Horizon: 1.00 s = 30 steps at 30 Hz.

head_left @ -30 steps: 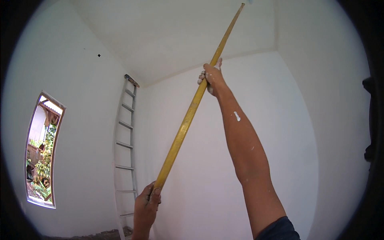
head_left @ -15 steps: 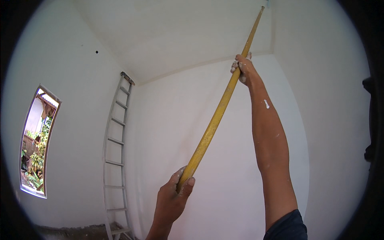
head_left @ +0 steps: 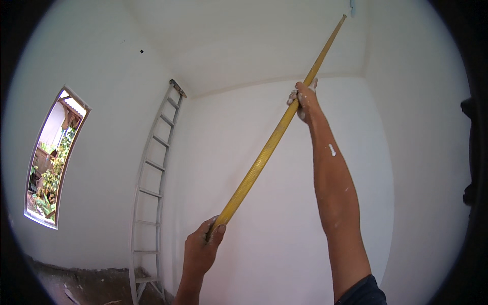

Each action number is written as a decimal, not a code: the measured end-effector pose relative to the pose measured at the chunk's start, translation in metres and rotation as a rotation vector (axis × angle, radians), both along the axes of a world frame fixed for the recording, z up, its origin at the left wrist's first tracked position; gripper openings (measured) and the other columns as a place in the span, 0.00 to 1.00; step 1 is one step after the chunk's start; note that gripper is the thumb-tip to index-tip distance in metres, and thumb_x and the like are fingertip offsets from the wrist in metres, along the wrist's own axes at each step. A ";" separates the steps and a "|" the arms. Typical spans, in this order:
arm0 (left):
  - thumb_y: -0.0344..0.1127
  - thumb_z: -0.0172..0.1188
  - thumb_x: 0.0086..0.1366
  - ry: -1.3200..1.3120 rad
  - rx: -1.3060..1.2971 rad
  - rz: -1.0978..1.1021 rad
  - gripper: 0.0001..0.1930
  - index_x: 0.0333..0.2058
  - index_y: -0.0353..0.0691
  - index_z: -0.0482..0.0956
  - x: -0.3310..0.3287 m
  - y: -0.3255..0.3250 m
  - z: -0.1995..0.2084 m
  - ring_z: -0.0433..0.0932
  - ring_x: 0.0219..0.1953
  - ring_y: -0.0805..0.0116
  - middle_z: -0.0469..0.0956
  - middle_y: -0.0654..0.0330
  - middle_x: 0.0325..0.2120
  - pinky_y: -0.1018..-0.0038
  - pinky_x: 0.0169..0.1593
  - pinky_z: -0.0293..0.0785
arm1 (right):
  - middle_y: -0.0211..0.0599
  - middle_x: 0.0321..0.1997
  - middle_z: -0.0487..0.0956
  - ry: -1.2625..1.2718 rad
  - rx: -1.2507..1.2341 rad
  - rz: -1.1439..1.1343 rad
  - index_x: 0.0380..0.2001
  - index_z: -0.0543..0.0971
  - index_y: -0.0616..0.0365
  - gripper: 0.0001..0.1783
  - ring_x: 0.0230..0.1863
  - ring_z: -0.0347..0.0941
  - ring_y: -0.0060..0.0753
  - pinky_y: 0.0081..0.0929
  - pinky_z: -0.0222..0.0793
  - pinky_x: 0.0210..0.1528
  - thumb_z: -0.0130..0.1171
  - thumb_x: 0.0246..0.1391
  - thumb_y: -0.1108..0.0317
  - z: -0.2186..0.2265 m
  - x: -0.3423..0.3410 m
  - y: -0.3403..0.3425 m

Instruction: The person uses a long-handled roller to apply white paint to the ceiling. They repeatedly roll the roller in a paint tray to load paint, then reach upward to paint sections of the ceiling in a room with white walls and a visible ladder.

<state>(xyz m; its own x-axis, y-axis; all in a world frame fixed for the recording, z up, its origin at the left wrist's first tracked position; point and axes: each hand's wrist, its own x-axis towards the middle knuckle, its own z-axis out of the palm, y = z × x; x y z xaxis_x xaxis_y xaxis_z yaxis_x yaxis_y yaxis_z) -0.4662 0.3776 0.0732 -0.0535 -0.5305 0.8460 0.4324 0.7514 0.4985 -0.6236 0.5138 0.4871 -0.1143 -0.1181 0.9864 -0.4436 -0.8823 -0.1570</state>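
Compared with a second ago, the yellow pole and right hand have shifted rightward in the frame, the pole leans more, and the ladder top sits higher. Nearest, at lower right, is a dark sleeve; the forearm above it bears a white smear. At lower centre the left hand is wrapped around the pole's low part, thumb along its near side; the butt is hidden. The pole slants from there to the upper right, where the right hand, white-flecked, curls around it. It looks stiff and fairly light, but likely top-heavy at this reach and slick where paint is wet; a wide two-handed hold, low and midway, should steady it. Beyond its thin tip is a pale blue piece, too small to identify. Farther back stand the ladder, left of centre, the white wall and, at left, a narrow window.
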 end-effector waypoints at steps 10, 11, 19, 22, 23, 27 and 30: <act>0.36 0.67 0.66 0.081 0.141 0.163 0.17 0.49 0.33 0.82 0.042 -0.123 -0.073 0.72 0.23 0.76 0.76 0.62 0.21 0.76 0.30 0.71 | 0.34 0.30 0.65 0.048 0.106 0.073 0.73 0.27 0.34 0.53 0.23 0.66 0.28 0.33 0.73 0.24 0.51 0.60 0.70 -0.074 0.075 -0.164; 0.36 0.68 0.65 0.102 0.155 0.125 0.17 0.49 0.32 0.82 0.049 -0.135 -0.081 0.72 0.23 0.76 0.76 0.62 0.20 0.75 0.29 0.70 | 0.34 0.30 0.65 0.050 0.119 0.090 0.73 0.27 0.34 0.52 0.23 0.66 0.28 0.33 0.73 0.25 0.51 0.60 0.70 -0.079 0.084 -0.179; 0.37 0.68 0.65 0.127 0.269 0.164 0.18 0.48 0.30 0.82 0.104 -0.255 -0.122 0.71 0.22 0.77 0.75 0.63 0.19 0.75 0.28 0.69 | 0.35 0.29 0.65 0.068 0.263 0.147 0.73 0.29 0.34 0.50 0.22 0.66 0.29 0.33 0.74 0.23 0.50 0.60 0.69 -0.106 0.154 -0.332; 0.38 0.67 0.66 0.122 0.312 0.116 0.17 0.47 0.29 0.82 0.119 -0.301 -0.138 0.71 0.22 0.77 0.75 0.65 0.20 0.76 0.28 0.69 | 0.35 0.28 0.66 0.066 0.290 0.134 0.74 0.25 0.29 0.54 0.20 0.66 0.28 0.33 0.74 0.21 0.51 0.60 0.69 -0.118 0.175 -0.386; 0.38 0.66 0.67 0.128 0.340 0.090 0.17 0.47 0.29 0.82 0.121 -0.315 -0.144 0.70 0.23 0.77 0.75 0.66 0.20 0.76 0.28 0.68 | 0.35 0.28 0.66 0.062 0.283 0.110 0.74 0.24 0.28 0.54 0.20 0.66 0.28 0.33 0.74 0.21 0.51 0.61 0.68 -0.124 0.180 -0.401; 0.41 0.57 0.74 0.108 0.237 0.164 0.16 0.47 0.31 0.80 0.119 -0.354 -0.167 0.64 0.19 0.81 0.67 0.70 0.17 0.78 0.22 0.61 | 0.35 0.26 0.68 0.058 0.283 0.094 0.75 0.25 0.32 0.54 0.18 0.68 0.29 0.34 0.74 0.19 0.52 0.62 0.68 -0.144 0.195 -0.449; 0.41 0.54 0.75 0.059 0.163 0.295 0.15 0.44 0.35 0.82 0.120 -0.370 -0.180 0.63 0.20 0.78 0.66 0.69 0.18 0.73 0.23 0.59 | 0.35 0.26 0.69 0.055 0.338 0.089 0.75 0.26 0.32 0.54 0.19 0.68 0.29 0.33 0.74 0.21 0.52 0.61 0.67 -0.152 0.202 -0.480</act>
<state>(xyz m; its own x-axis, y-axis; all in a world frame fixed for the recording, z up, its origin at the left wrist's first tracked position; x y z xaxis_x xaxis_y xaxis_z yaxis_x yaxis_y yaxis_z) -0.3462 0.0075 -0.1070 0.1690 -0.6444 0.7458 0.2395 0.7609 0.6031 -0.4220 0.0335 0.3348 -0.0368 -0.4464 0.8941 -0.3837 -0.8198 -0.4251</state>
